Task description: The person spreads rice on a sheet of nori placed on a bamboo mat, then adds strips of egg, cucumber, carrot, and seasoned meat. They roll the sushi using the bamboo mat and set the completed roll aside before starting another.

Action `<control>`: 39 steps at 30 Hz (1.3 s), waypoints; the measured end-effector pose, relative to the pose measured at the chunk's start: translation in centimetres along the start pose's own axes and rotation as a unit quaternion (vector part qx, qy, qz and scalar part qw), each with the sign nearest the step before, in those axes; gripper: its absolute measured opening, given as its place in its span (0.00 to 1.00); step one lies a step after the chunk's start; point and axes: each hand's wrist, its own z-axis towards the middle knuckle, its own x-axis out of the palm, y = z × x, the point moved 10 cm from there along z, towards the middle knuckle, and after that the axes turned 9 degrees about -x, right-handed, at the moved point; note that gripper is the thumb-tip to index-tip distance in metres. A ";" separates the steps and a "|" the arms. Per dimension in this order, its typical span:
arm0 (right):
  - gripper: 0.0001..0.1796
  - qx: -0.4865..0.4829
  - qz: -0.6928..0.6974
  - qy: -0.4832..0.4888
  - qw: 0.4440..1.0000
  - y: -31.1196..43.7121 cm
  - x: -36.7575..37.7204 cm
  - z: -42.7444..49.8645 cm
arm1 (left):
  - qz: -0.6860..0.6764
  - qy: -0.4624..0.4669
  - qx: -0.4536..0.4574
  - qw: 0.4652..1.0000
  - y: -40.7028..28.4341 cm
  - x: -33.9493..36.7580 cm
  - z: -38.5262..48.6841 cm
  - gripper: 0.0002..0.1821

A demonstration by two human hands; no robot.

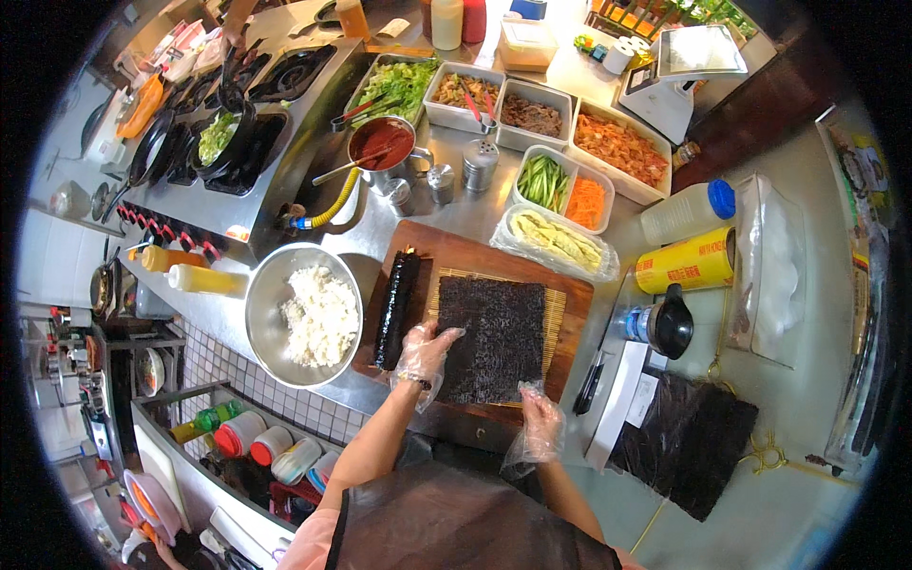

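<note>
A dark sheet of seaweed [491, 335] lies flat on a bamboo rolling mat [556, 320], which rests on a wooden cutting board [470, 249]. My left hand [424, 356], in a clear plastic glove, touches the sheet's left edge with thumb and fingers spread. At the lower right corner of the sheet, my right hand [541, 427], gloved too, has its fingers curled; whether they pinch the corner cannot be told. A finished seaweed roll [397, 310] lies along the board's left side. Left of the board stands a steel bowl [260, 320] of white rice [320, 317].
Behind the board are sliced egg omelette [556, 241], cucumber strips [543, 183], shredded carrot [586, 203] and a pot of red sauce [385, 146]. A knife [590, 385] and more seaweed sheets [684, 442] lie right. A person's hand [235, 43] is by the stove [313, 92].
</note>
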 end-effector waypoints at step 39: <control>0.30 0.177 0.242 0.122 0.946 5.2 42.6 -1.7 | -0.289 0.045 -0.061 0.954 1.4 -24.7 4.0 0.30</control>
